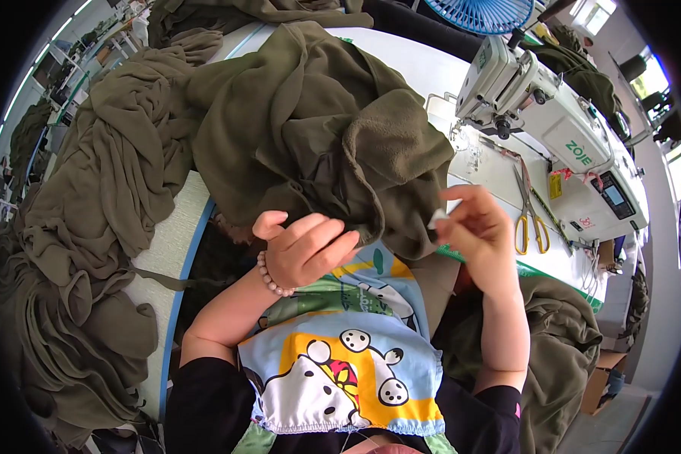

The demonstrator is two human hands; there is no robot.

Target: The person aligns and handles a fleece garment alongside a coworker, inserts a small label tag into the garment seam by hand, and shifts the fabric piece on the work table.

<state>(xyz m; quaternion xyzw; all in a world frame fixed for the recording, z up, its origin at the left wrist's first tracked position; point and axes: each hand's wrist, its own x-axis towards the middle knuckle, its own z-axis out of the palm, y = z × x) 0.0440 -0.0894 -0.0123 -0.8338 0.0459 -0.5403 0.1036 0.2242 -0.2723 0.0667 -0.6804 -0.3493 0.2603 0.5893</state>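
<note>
A dark olive fleece garment [321, 113] lies bunched on the white table in front of me, its lower edge hanging toward my lap. My left hand [306, 250], with a beaded bracelet at the wrist, is at the garment's near edge. Its fingers are loosely bent, the thumb stands apart, and nothing shows in them. To the right, my right hand [477, 234] pinches a small white piece [436, 219], perhaps a label, between thumb and fingertips, beside the garment's right edge. Whether the piece touches the cloth, I cannot tell.
A white sewing machine [556, 140] stands at the right of the table. Yellow-handled scissors [532, 219] lie before it. More olive cloth [91, 204] is heaped on the left, and another pile [552, 348] hangs at lower right. A blue fan [480, 11] is at the back.
</note>
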